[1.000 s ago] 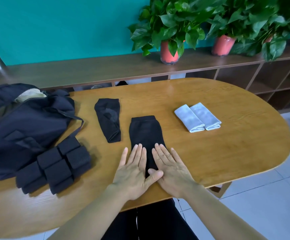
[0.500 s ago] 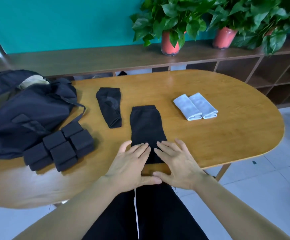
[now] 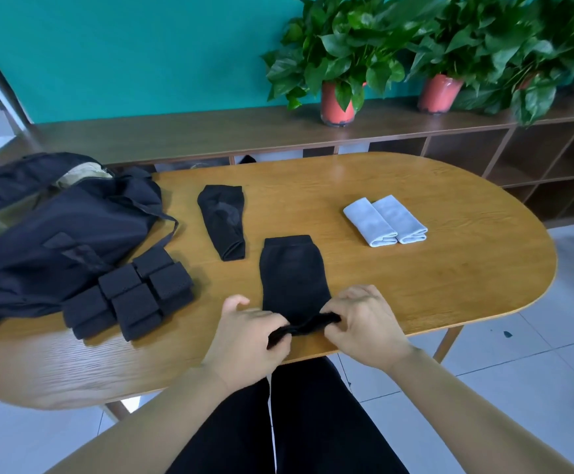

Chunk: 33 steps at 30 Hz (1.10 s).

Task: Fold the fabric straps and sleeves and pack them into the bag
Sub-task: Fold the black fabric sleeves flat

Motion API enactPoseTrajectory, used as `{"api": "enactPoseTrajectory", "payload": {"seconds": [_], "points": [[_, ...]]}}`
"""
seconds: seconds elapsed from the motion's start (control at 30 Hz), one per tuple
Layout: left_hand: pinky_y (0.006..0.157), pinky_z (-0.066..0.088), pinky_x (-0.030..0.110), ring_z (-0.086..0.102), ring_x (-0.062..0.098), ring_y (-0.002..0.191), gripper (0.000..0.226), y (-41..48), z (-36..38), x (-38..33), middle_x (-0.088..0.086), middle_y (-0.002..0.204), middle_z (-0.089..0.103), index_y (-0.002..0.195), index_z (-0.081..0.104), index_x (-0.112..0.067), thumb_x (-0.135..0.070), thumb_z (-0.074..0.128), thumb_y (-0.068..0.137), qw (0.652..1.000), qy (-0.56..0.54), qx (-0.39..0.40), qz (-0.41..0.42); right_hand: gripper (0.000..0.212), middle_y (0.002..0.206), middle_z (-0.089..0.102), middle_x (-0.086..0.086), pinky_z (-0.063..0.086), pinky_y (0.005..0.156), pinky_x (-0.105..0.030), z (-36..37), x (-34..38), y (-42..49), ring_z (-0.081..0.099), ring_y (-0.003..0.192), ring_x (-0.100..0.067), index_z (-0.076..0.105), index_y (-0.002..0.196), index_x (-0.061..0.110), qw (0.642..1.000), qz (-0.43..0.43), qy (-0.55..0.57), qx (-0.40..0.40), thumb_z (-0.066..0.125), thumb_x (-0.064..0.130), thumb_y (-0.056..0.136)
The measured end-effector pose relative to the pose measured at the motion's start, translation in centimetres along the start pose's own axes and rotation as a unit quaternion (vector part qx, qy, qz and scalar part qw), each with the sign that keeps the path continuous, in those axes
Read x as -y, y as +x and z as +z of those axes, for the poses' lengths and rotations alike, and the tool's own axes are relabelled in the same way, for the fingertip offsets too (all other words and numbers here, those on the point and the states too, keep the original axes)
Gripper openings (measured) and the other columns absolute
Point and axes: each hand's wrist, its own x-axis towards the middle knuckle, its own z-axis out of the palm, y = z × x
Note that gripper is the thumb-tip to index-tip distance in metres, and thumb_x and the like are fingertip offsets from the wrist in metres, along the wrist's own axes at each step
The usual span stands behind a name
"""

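Both hands are pinching the near end of the black sleeve at the table edge; left hand and right hand each have fingers curled on that bunched hem, lifted a bit off the wood; the rest lies flat. Second sleeve sits further back, left; grey rolls off to the right; folded straps stacked against the bag on the left.

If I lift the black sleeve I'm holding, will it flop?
Probably flops: the black sleeve crumples at its near edge where the left hand and right hand pinch it. Likely light: it lies thin and flat.
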Motion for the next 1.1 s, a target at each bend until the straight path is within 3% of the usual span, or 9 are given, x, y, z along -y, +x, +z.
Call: {"api": "enactPoseTrajectory", "payload": {"seconds": [0.13, 0.23, 0.33, 0.43, 0.53, 0.7, 0.9, 1.0, 1.1], "points": [[0.088, 0.035, 0.030, 0.058, 0.005, 0.069, 0.022, 2.1, -0.5, 0.3, -0.011, 0.064, 0.062, 0.091, 0.063, -0.029, -0.048, 0.051, 0.091, 0.982, -0.078, 0.008, -0.173, 0.016, 0.054, 0.047, 0.009, 0.034, 0.081, -0.026, 0.6, 0.0, 1.6, 0.049, 0.073, -0.015, 0.062, 0.069, 0.022, 0.991, 0.127, 0.034, 0.016, 0.057, 0.027, 0.083], [0.080, 0.046, 0.033, 0.060, 0.010, 0.072, 0.026, 3.6, -0.3, 0.8, -0.010, 0.068, 0.062, 0.096, 0.062, -0.024, -0.048, 0.053, 0.092, 0.969, -0.092, 0.041, -0.227, 0.038, 0.051, 0.039, 0.010, 0.035, 0.077, -0.032, 1.6, 0.2, 2.1, 0.048, 0.073, -0.016, 0.038, 0.054, 0.027, 0.980, 0.197, 0.038, -0.001, 0.056, 0.031, 0.087], [0.072, 0.043, 0.032, 0.054, 0.012, 0.067, 0.028, 4.6, 0.3, 0.9, -0.011, 0.063, 0.053, 0.090, 0.057, -0.024, -0.050, 0.049, 0.093, 0.964, -0.059, 0.071, -0.247, 0.032, 0.057, 0.046, 0.008, 0.028, 0.072, -0.030, 2.2, 0.4, 2.5, 0.046, 0.074, -0.015, 0.048, 0.063, 0.020, 0.973, 0.229, -0.004, -0.008, 0.050, 0.033, 0.092], [0.079, 0.045, 0.035, 0.054, 0.011, 0.065, 0.032, 5.2, 0.8, 0.9, -0.010, 0.062, 0.055, 0.082, 0.057, -0.024, -0.053, 0.050, 0.092, 0.961, -0.024, 0.086, -0.260, 0.027, 0.054, 0.042, 0.010, 0.028, 0.069, -0.032, 2.5, 0.9, 3.0, 0.046, 0.072, -0.016, 0.054, 0.065, 0.017, 0.969, 0.243, -0.051, -0.005, 0.054, 0.031, 0.088], [0.086, 0.044, 0.037, 0.050, 0.011, 0.063, 0.034, 5.4, 1.0, 0.8, -0.010, 0.061, 0.052, 0.074, 0.052, -0.025, -0.052, 0.049, 0.093, 0.958, 0.004, 0.091, -0.271, 0.025, 0.045, 0.049, 0.004, 0.034, 0.060, -0.033, 3.1, 1.1, 2.9, 0.051, 0.058, -0.020, 0.058, 0.055, 0.015, 0.967, 0.235, -0.091, -0.018, 0.071, 0.026, 0.073], [0.090, 0.041, 0.036, 0.048, 0.011, 0.068, 0.029, 5.4, 0.9, 0.5, -0.012, 0.067, 0.050, 0.083, 0.049, -0.026, -0.051, 0.044, 0.096, 0.958, 0.037, 0.084, -0.271, 0.027, 0.039, 0.046, 0.000, 0.035, 0.056, -0.031, 3.5, 0.6, 3.1, 0.048, 0.047, -0.022, 0.059, 0.052, 0.013, 0.966, 0.212, -0.143, -0.037, 0.080, 0.024, 0.065], [0.086, 0.041, 0.035, 0.050, 0.011, 0.064, 0.031, 5.5, 0.6, 0.1, -0.011, 0.069, 0.055, 0.099, 0.048, -0.026, -0.056, 0.041, 0.094, 0.959, 0.097, 0.077, -0.254, 0.027, 0.057, 0.056, -0.001, 0.035, 0.054, -0.033, 3.4, 0.6, 2.9, 0.052, 0.061, -0.023, 0.057, 0.073, 0.014, 0.963, 0.189, -0.178, -0.070, 0.078, 0.031, 0.069], [0.088, 0.043, 0.035, 0.050, 0.010, 0.060, 0.030, 5.1, 0.6, 0.0, -0.011, 0.066, 0.054, 0.104, 0.041, -0.027, -0.055, 0.042, 0.094, 0.963, 0.091, 0.059, -0.245, 0.014, 0.078, 0.062, -0.002, 0.042, 0.067, -0.038, 3.2, 0.1, 2.5, 0.056, 0.076, -0.024, 0.064, 0.083, 0.016, 0.969, 0.100, -0.189, -0.126, 0.074, 0.021, 0.075], [0.075, 0.041, 0.031, 0.055, 0.011, 0.068, 0.029, 4.9, 0.6, 0.2, -0.011, 0.077, 0.056, 0.102, 0.045, -0.027, -0.054, 0.049, 0.092, 0.968, 0.095, 0.024, -0.230, 0.020, 0.108, 0.066, -0.004, 0.039, 0.096, -0.041, 3.2, -0.5, 1.3, 0.057, 0.109, -0.025, 0.069, 0.103, 0.013, 0.979, -0.060, -0.158, -0.111, 0.060, 0.014, 0.085]]}}
